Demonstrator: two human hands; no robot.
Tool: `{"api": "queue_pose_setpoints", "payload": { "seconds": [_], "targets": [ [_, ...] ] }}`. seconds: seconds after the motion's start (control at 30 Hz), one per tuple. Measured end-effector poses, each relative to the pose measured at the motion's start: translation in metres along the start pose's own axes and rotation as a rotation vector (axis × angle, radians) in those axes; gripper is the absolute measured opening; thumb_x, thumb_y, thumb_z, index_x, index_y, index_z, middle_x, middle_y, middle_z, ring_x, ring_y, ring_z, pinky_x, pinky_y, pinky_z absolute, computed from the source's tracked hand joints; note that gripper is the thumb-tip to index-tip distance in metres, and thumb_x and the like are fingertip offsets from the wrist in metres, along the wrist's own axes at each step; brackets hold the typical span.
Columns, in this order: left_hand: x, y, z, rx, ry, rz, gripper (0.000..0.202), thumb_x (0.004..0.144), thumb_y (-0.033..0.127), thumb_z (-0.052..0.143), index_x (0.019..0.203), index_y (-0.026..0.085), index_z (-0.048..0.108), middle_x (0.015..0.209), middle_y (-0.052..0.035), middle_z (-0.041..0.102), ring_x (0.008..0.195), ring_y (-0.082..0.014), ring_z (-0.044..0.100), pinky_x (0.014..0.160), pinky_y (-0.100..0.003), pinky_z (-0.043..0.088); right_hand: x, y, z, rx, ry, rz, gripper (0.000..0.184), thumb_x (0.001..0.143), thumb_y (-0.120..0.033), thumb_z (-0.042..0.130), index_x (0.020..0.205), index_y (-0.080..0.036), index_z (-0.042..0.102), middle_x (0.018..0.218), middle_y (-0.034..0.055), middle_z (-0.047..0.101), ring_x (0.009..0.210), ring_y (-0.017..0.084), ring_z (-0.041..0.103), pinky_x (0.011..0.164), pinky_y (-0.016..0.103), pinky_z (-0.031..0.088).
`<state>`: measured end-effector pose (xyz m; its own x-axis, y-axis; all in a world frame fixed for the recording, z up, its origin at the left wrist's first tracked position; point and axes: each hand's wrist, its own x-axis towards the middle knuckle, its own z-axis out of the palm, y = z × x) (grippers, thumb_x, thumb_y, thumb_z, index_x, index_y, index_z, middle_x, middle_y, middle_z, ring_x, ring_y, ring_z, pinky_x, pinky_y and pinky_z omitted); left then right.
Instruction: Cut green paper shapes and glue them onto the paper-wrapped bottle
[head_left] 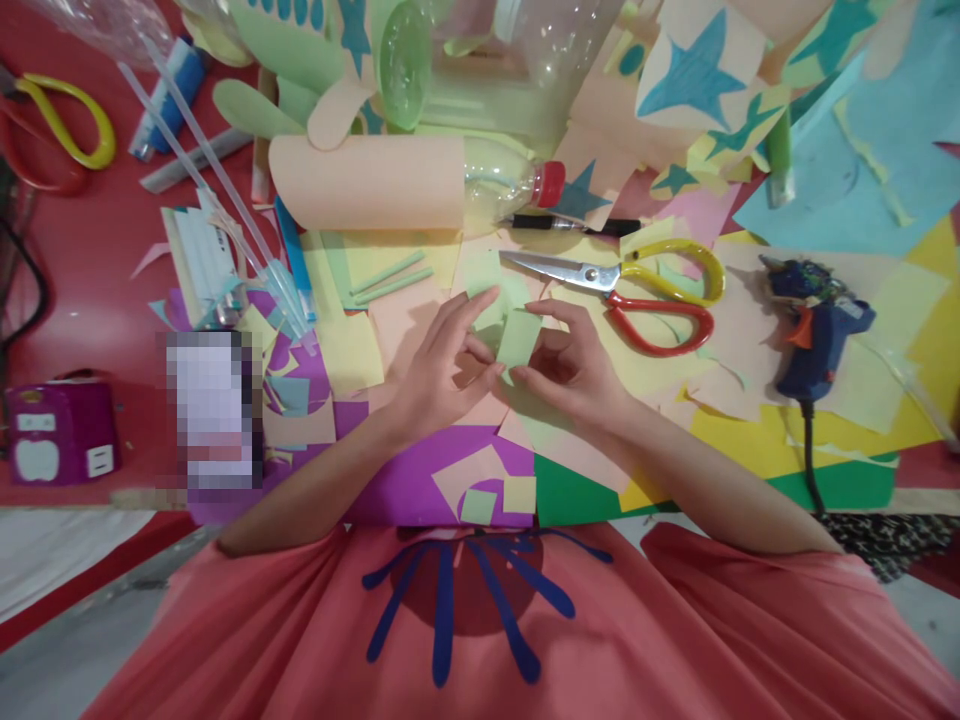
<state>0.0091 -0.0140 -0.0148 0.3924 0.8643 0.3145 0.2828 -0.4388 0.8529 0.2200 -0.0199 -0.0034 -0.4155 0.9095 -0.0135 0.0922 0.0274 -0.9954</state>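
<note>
Between my two hands is a small strip of pale green paper (519, 338), held above the paper-covered table. My right hand (574, 365) pinches its right side between thumb and fingers. My left hand (456, 362) has its thumb and fingertips at the strip's left edge, the fingers curved round it. Just behind the hands lie scissors (600, 275) with one yellow and one red handle, blades pointing left. Two thin rolled green paper sticks (391, 278) rest on yellow paper to the left. A plastic bottle wrapped in peach paper (375, 182) lies on its side farther back, its red cap to the right.
A blue glue gun (814, 340) with a black cord lies at the right. Clear straws (225, 190), a blurred-out phone-like object (214, 410) and a purple box (61, 432) are at the left. Paper with blue stars (694, 75) and a large clear bottle (517, 80) fill the back.
</note>
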Motion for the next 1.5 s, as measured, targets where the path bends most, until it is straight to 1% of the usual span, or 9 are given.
{"api": "queue_pose_setpoints", "payload": {
  "seconds": [0.13,0.33,0.5,0.63,0.77,0.87,0.97,1.27,1.5],
  "targets": [
    [-0.001,0.003,-0.001,0.031,-0.013,-0.047,0.062,0.104,0.042,0.054,0.160,0.039,0.027,0.153,-0.0133,0.050,0.072,-0.0081,0.068,0.082,-0.032,0.063,0.001,0.000,0.000,0.027,0.039,-0.023,0.052,0.095,-0.033,0.070,0.136,-0.032,0.038,0.073,-0.0091,0.058,0.051,0.010,0.052,0.046,0.025,0.038],
    [0.001,0.005,-0.002,0.043,0.000,-0.019,0.065,0.103,0.038,0.055,0.160,0.040,0.026,0.151,-0.0128,0.051,0.083,-0.0131,0.071,0.081,-0.033,0.063,0.001,-0.002,0.002,0.041,0.120,-0.017,0.049,0.095,-0.035,0.069,0.135,-0.034,0.041,0.079,-0.0074,0.059,0.056,0.011,0.057,0.048,0.026,0.045],
    [0.003,0.005,-0.002,-0.018,-0.010,0.010,0.065,0.103,0.032,0.058,0.160,0.038,0.028,0.151,-0.0129,0.050,0.072,-0.0071,0.068,0.076,-0.028,0.063,0.002,0.000,0.003,0.071,0.153,-0.040,0.052,0.093,-0.039,0.072,0.135,-0.034,0.042,0.081,-0.0061,0.060,0.062,0.013,0.060,0.053,0.027,0.049],
    [0.002,0.006,-0.001,-0.035,-0.048,0.022,0.064,0.101,0.028,0.059,0.160,0.035,0.032,0.149,-0.0135,0.052,0.070,-0.0052,0.068,0.072,-0.025,0.063,0.004,0.004,0.003,0.070,0.216,-0.040,0.044,0.093,-0.032,0.070,0.131,-0.033,0.047,0.081,-0.0054,0.059,0.064,0.012,0.058,0.051,0.025,0.043],
    [0.006,0.012,-0.006,0.038,-0.027,-0.006,0.049,0.101,0.029,0.059,0.149,0.027,0.049,0.139,-0.0111,0.064,0.077,-0.0089,0.072,0.075,-0.025,0.063,0.006,0.003,0.000,-0.082,0.281,-0.017,0.035,0.090,-0.020,0.065,0.122,-0.030,0.055,0.079,-0.0059,0.058,0.058,0.011,0.051,0.049,0.025,0.040],
    [0.010,0.015,-0.012,0.181,0.018,-0.046,0.028,0.105,0.027,0.051,0.125,0.020,0.068,0.116,-0.0080,0.078,0.093,-0.0153,0.075,0.084,-0.028,0.061,0.007,0.001,-0.005,-0.271,0.291,-0.047,0.026,0.087,-0.016,0.062,0.110,-0.028,0.061,0.078,-0.0051,0.060,0.058,0.011,0.052,0.055,0.027,0.044],
    [0.012,0.013,-0.014,0.345,-0.004,-0.020,0.028,0.106,0.028,0.048,0.113,0.019,0.074,0.097,-0.0060,0.081,0.089,-0.0173,0.075,0.082,-0.030,0.059,0.008,-0.001,-0.009,-0.451,0.248,-0.096,0.021,0.087,-0.015,0.061,0.104,-0.027,0.064,0.080,-0.0017,0.066,0.066,0.015,0.058,0.064,0.031,0.048],
    [0.009,0.006,-0.008,0.548,-0.134,0.113,0.036,0.109,0.029,0.040,0.122,0.016,0.071,0.093,-0.0082,0.078,0.086,-0.0196,0.071,0.075,-0.033,0.051,0.010,-0.003,-0.012,-0.691,0.215,-0.178,0.018,0.093,-0.014,0.057,0.105,-0.025,0.065,0.086,0.0031,0.071,0.083,0.022,0.064,0.075,0.036,0.050],
    [0.008,0.004,-0.010,0.650,-0.244,0.075,0.036,0.107,0.026,0.041,0.128,0.021,0.070,0.083,-0.0050,0.069,0.083,-0.0204,0.068,0.077,-0.035,0.045,0.011,-0.003,-0.013,-0.708,0.191,-0.155,0.018,0.094,-0.014,0.056,0.105,-0.025,0.065,0.091,0.0046,0.072,0.088,0.023,0.064,0.077,0.038,0.049]
  ]
}}
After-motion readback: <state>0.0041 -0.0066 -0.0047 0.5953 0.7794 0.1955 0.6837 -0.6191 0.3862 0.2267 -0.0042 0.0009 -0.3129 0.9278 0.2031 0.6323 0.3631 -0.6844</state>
